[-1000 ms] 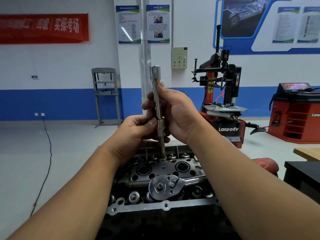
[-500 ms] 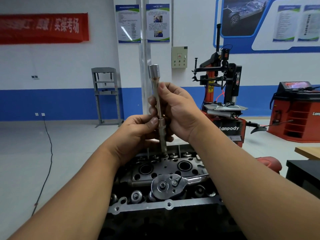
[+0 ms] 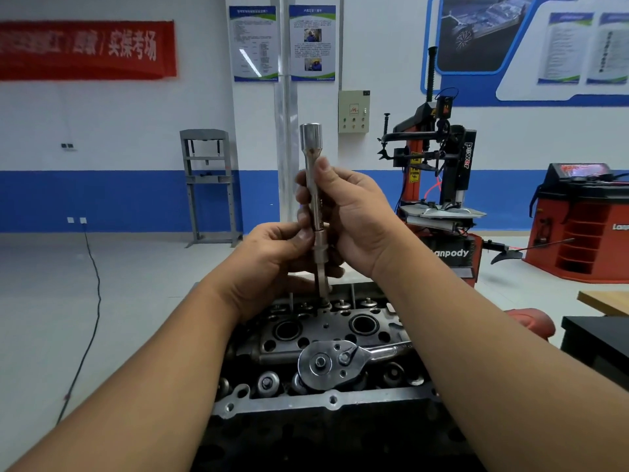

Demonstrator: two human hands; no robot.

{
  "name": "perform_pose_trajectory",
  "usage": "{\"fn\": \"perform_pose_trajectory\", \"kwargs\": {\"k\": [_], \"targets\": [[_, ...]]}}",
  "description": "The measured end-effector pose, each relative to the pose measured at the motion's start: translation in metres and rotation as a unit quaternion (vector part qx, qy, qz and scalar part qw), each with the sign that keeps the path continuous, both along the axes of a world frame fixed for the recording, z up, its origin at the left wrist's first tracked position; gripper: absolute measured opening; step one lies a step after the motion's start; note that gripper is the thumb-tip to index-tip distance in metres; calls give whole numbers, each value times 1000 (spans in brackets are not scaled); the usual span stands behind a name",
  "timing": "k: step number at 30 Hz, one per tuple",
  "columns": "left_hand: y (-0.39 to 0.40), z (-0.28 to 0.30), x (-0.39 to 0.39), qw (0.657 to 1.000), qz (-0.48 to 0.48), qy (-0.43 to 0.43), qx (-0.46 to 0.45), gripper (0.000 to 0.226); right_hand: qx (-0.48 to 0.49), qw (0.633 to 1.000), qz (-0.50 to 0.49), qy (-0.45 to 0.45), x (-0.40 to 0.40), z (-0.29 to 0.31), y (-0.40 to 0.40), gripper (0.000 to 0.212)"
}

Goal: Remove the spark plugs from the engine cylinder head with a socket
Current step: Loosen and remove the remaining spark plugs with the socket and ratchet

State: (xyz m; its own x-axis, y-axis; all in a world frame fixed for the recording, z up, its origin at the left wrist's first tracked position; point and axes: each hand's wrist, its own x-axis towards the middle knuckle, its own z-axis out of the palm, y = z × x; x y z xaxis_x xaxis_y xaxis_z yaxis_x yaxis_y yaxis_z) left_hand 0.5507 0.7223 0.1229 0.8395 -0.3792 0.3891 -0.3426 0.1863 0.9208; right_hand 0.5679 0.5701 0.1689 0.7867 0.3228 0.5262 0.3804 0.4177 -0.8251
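Socket (image 3: 311, 137) stands upright above the cylinder head (image 3: 326, 335), open end up, on a long extension bar (image 3: 320, 240). I see my right hand (image 3: 354, 216) curled round the upper shaft and my left hand (image 3: 272, 260) pinching the thicker joint lower down. Below, the ratchet (image 3: 335, 362) lies flat on the cylinder head, near its front edge.

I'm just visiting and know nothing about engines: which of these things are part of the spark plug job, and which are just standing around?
In the job:
- socket with extension bar, held upright by left hand and right hand
- cylinder head
- ratchet handle, lying on the head

Standing around:
- tyre changer
- red cabinet
- grey press frame
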Motion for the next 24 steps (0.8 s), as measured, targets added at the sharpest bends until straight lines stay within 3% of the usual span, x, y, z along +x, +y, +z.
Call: {"fn": "perform_pose_trajectory", "kwargs": {"k": [3, 6, 10, 12, 17, 21, 24], "targets": [[-1, -2, 0, 999, 36, -28, 6, 33, -1, 1000, 2, -1, -1, 0, -2, 29], [-2, -2, 0, 996, 72, -46, 20, 52, -12, 1000, -13, -22, -1, 0, -4, 21], [-1, -2, 0, 1000, 17, -4, 12, 29, -9, 1000, 2, -21, -2, 0, -4, 26], [0, -2, -2, 1000, -10, 21, 2, 32, -12, 1000, 9, -24, -2, 1, -3, 29], [-3, -4, -3, 998, 51, -28, 16, 29, -17, 1000, 10, -14, -6, 4, -5, 35], [-6, -6, 0, 996, 78, -31, 4, 43, 5, 1000, -16, -22, -9, 6, -9, 19], [-6, -9, 3, 998, 54, -24, 4, 25, -3, 999, -25, -35, -9, 7, -8, 22]]}}
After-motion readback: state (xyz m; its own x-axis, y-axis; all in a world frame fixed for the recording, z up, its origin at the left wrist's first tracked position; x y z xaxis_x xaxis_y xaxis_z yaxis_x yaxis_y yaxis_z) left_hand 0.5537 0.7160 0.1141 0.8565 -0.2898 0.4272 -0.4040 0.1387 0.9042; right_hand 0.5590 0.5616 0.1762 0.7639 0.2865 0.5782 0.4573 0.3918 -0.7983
